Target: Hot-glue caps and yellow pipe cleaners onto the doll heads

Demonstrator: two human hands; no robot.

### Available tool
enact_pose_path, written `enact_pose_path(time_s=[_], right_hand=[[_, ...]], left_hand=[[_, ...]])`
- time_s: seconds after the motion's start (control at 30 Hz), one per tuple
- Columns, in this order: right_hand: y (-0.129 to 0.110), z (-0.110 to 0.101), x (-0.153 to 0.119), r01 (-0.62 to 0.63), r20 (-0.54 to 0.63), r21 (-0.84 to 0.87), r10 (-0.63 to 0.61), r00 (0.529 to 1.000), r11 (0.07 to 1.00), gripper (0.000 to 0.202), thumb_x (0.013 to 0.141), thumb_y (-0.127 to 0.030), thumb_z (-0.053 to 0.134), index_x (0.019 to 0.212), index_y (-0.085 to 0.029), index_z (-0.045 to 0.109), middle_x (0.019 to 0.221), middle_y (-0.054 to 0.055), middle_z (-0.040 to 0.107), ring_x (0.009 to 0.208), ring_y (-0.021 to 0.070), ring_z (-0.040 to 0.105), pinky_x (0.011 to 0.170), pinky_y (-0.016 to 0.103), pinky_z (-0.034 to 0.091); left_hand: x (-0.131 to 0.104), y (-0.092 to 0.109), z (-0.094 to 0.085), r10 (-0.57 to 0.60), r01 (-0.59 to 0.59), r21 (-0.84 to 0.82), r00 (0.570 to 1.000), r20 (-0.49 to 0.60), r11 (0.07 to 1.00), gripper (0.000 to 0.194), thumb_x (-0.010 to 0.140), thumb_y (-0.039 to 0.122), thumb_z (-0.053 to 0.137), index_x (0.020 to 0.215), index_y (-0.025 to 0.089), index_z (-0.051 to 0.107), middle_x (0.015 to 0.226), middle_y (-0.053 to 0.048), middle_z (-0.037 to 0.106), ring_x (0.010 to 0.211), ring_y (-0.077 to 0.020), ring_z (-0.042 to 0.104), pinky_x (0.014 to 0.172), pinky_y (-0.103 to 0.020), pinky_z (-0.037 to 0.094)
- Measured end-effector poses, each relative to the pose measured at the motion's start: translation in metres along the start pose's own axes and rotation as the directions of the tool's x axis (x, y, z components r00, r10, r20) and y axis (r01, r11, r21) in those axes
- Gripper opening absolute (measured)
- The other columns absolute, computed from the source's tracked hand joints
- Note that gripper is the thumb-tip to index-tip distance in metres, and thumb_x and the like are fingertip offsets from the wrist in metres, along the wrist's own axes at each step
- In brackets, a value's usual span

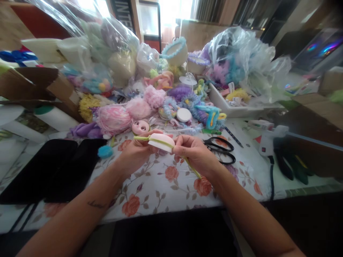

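A rounded white piece (pixel 162 141) with a yellow-green strip round its edge is held above the flowered cloth, between both hands. My left hand (pixel 138 153) grips its left end, fingers closed. At its right end my right hand (pixel 194 151) pinches the edge with the strip. A loose length of the green strip (pixel 193 169) hangs below my right hand, and another end sticks out at the left. Just behind my left hand lies a doll's face (pixel 140 127) with large painted eyes. Black-handled scissors (pixel 221 150) lie right beside my right hand.
Yarn balls (pixel 114 119), fluffy trims and plastic bags (pixel 235 53) crowd the back. Two dark flat devices (pixel 40 167) and a blue pompom (pixel 105 151) lie left. A white glue gun (pixel 270 141) and a white tray (pixel 230 109) stand right.
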State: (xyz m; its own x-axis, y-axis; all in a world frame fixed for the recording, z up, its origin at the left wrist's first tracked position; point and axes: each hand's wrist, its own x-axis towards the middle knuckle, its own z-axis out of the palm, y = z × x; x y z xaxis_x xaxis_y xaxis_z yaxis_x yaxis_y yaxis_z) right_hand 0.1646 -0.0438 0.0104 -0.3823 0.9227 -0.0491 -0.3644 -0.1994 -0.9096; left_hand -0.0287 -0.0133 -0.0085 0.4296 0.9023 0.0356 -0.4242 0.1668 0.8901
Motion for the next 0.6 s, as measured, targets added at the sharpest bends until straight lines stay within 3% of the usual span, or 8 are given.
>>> enact_pose_path(time_s=[0.13,0.27,0.37,0.5,0.6], right_hand=[[0.002,0.004,0.0,0.016,0.029,0.067,-0.017,0.999,0.998,0.02,0.072,-0.024,0.08,0.076,-0.018,0.06,0.086,-0.001,0.065,0.076,0.0124,0.064,0.072,0.027,0.055],[0.004,0.008,0.0,0.046,0.067,0.143,-0.057,0.996,0.989,0.027,0.077,-0.021,0.076,0.099,-0.021,0.06,0.107,0.004,0.069,0.095,0.019,0.068,0.09,0.039,0.053],[0.004,0.011,-0.001,0.061,0.091,0.169,-0.077,0.993,0.984,0.03,0.081,-0.02,0.072,0.108,-0.022,0.06,0.109,0.006,0.071,0.1,0.0199,0.068,0.096,0.04,0.051],[0.003,0.015,-0.002,0.068,0.125,0.163,-0.089,0.988,0.984,0.031,0.08,-0.021,0.071,0.11,-0.023,0.064,0.13,0.004,0.062,0.111,0.0215,0.063,0.1,0.04,0.05],[0.002,0.014,-0.001,0.078,0.049,0.074,-0.082,0.995,0.994,0.033,0.075,-0.026,0.074,0.107,-0.022,0.067,0.125,0.006,0.065,0.11,0.0234,0.064,0.098,0.041,0.051]], left_hand=[[0.0,0.0,0.001,-0.001,0.002,-0.016,0.999,0.043,1.0,0.031,0.065,0.027,0.084,0.095,0.023,0.076,0.088,-0.002,0.073,0.082,-0.0172,0.066,0.074,-0.026,0.051],[-0.001,-0.001,0.001,0.0,0.003,-0.054,0.998,0.056,0.999,0.032,0.066,0.028,0.084,0.097,0.026,0.075,0.098,-0.002,0.073,0.094,-0.0189,0.066,0.083,-0.028,0.049],[-0.001,0.0,0.003,-0.001,0.002,-0.051,1.0,0.026,0.999,0.03,0.067,0.027,0.084,0.095,0.026,0.075,0.11,-0.003,0.072,0.107,-0.0225,0.063,0.091,-0.032,0.048],[-0.003,0.002,0.006,-0.051,0.052,-0.013,0.997,0.05,0.999,0.032,0.069,0.032,0.082,0.098,0.025,0.074,0.116,-0.005,0.069,0.108,-0.0248,0.062,0.089,-0.033,0.05],[-0.004,0.001,0.007,-0.079,0.078,0.013,0.996,0.033,0.997,0.033,0.073,0.029,0.079,0.105,0.025,0.071,0.112,-0.005,0.07,0.101,-0.0213,0.064,0.086,-0.031,0.05]])
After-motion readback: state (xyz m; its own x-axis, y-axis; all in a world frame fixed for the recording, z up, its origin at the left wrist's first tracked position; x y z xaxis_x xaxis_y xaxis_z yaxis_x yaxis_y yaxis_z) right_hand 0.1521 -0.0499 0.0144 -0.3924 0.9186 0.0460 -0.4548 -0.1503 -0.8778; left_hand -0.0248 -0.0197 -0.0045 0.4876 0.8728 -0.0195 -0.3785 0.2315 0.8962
